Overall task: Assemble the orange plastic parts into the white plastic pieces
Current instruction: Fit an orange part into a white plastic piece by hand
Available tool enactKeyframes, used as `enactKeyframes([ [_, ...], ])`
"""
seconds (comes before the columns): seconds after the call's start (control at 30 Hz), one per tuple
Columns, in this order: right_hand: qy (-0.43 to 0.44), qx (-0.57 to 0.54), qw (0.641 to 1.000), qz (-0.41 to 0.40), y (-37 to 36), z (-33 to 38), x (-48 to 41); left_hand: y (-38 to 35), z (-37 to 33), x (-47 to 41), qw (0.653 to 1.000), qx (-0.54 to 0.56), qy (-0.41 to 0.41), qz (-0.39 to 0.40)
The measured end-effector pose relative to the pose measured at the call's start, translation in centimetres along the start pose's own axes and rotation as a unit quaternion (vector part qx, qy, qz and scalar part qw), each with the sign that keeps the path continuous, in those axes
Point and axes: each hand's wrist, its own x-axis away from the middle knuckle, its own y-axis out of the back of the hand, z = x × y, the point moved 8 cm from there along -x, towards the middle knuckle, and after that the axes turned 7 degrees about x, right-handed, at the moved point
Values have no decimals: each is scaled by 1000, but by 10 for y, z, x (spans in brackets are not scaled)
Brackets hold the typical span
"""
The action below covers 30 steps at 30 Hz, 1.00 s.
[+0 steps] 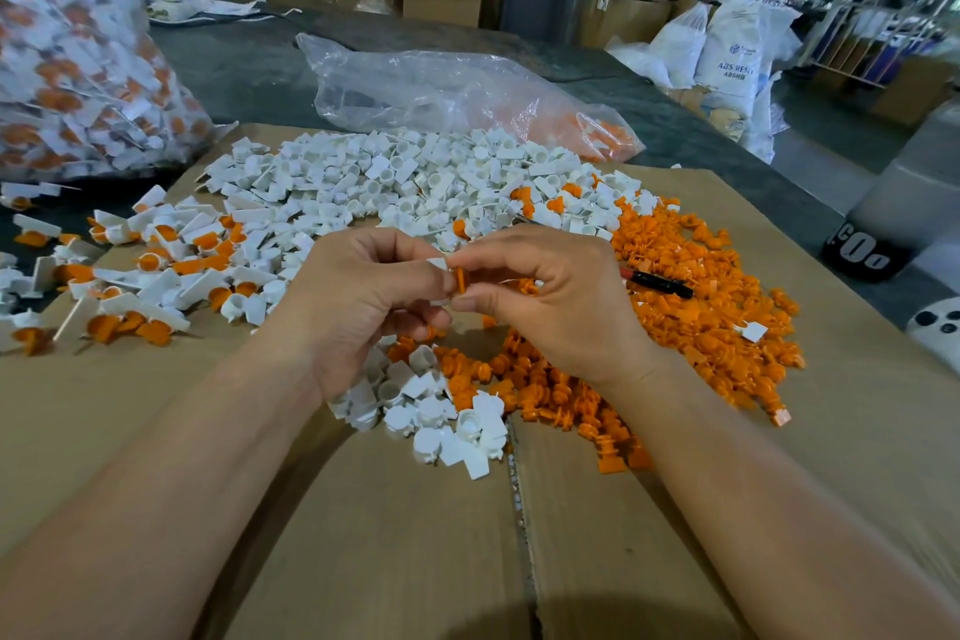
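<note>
At frame centre the left hand (363, 296) pinched a small white plastic piece (438, 264), and the right hand (550, 296) pinched a small orange plastic part (461, 280) touching it. Judged best practice: square the part to the piece's opening, then press straight. Loose stock (415, 182) lay around on brown cardboard (363, 535).

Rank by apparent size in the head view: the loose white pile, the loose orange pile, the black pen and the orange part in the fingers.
White pile and orange pile: about alike, the white one farther away, so unranked.
Then black pen.
Smallest: held orange part.
</note>
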Motion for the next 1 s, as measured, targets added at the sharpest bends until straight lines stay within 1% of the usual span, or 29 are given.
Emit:
enactKeyframes([
  [0.2, 9, 6, 1000, 6, -1, 2, 0, 0, 1, 0, 1000, 1, 3, -1],
  [0.6, 2, 26, 999, 23, -2, 4, -1, 2, 0, -2, 1000, -10, -9, -7],
  [0.67, -24, 20, 998, 46, -2, 0, -2, 2, -1, -2, 1000, -9, -15, -10],
  [0.7, -55, 17, 997, 57, 0, -4, -2, 3, -1, -2, 1000, -5, -17, -13],
  [0.77, -137, 37, 988, 55, 13, -21, -3, 6, -1, -3, 1000, 10, -20, -22],
  [0.83, -215, 123, 967, 59, 33, -48, 0, 7, -1, -4, 999, 21, -21, -27],
  [0.87, -253, 183, 946, 88, 40, -64, 4, 7, -1, -4, 999, 24, -22, -24],
  [0.93, -326, 281, 881, 196, 45, -91, 16, 7, -2, -3, 999, 32, -24, -21],
  [0.97, -351, 305, 851, 247, 45, -101, 23, 7, -2, -3, 999, 36, -26, -22],
  [1.0, -369, 311, 829, 284, 43, -109, 30, 7, -3, -3, 999, 39, -28, -23],
])
